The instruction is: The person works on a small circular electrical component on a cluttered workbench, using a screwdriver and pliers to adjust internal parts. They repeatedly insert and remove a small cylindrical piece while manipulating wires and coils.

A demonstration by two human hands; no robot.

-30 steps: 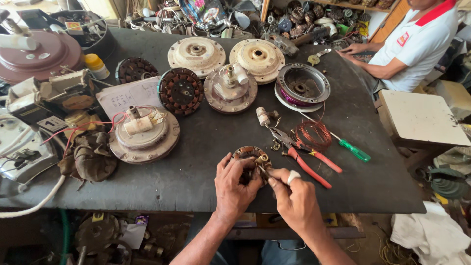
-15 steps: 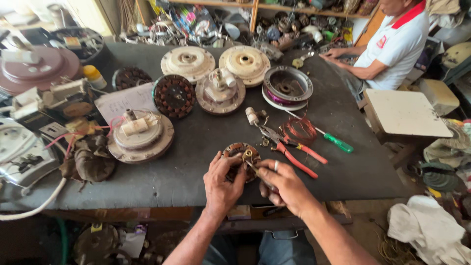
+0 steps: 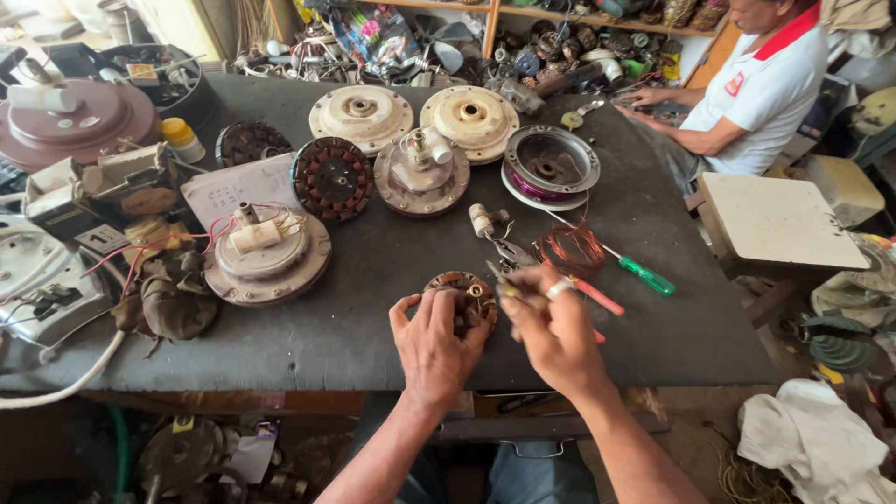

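1 wound stator (image 3: 464,294), gripped by left hand (image 3: 435,343); right hand (image 3: 554,329) fingers pinched on it. 2 cream covers (image 3: 361,116); 1 green screwdriver (image 3: 646,275); 1 copper-wire coil (image 3: 571,248).

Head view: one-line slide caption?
Left hand steadies a small round copper-wound stator on the dark workbench; right hand works its edge.

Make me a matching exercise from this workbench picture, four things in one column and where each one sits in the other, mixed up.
Things:
1. small wound stator
2. green-handled screwdriver
3. copper wire coil
4. yellow-capped bottle

Places:
A. far left of the dark table, by the maroon cover
B. under the left hand, at the near edge
C. right of the copper coil, handle pointing right
D. just beyond the right hand

Pairs: 1-B, 2-C, 3-D, 4-A
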